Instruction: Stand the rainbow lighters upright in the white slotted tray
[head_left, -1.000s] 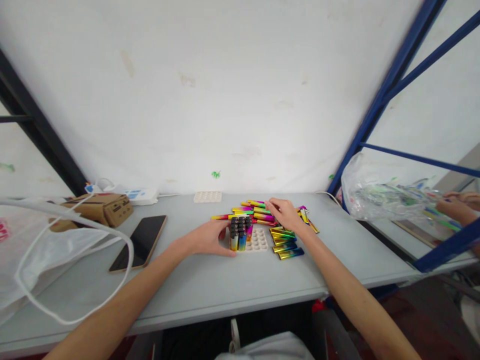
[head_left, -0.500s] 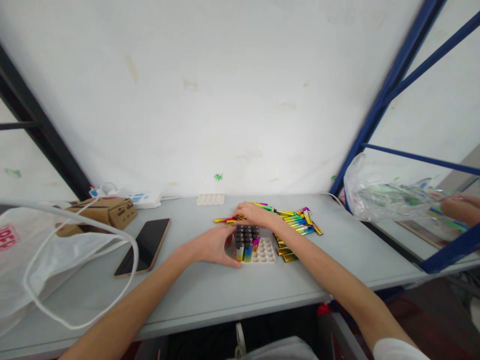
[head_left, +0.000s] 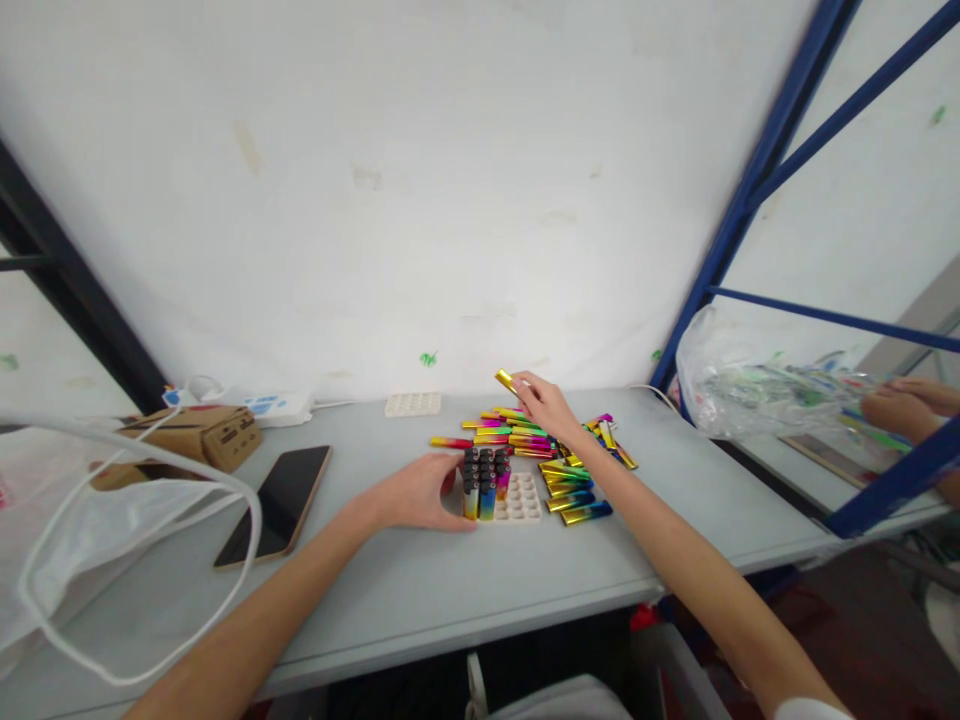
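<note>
A white tray point(head_left: 520, 500) with rows of round cups stands on the desk. Several lighters point(head_left: 484, 470) with black tops and shiny coloured bodies stand upright in its left part. My left hand point(head_left: 421, 492) grips the left end, thumb at the front and fingers behind, partly hidden by the lighters. Above the desk, my right hand point(head_left: 546, 405) pinches a gold lighter point(head_left: 505, 380) that is tilted, one end sticking out to the left. Beneath and behind that hand lies a loose pile of metallic lighters point(head_left: 517, 440); a row of others point(head_left: 568, 492) lies right of the tray.
Another white tray point(head_left: 412, 404) lies near the wall. On the left are a phone point(head_left: 276, 505), a cardboard box point(head_left: 199, 437), a white cable point(head_left: 255, 530) and a plastic bag point(head_left: 75, 540). Past the blue frame point(head_left: 739, 215), another person's hands point(head_left: 900, 410) touch a clear bag point(head_left: 720, 385).
My right hand has risen from behind the standing lighters and moved right, with a gold lighter now showing in its fingers. My left hand stays at the tray. The view has shifted slightly.
</note>
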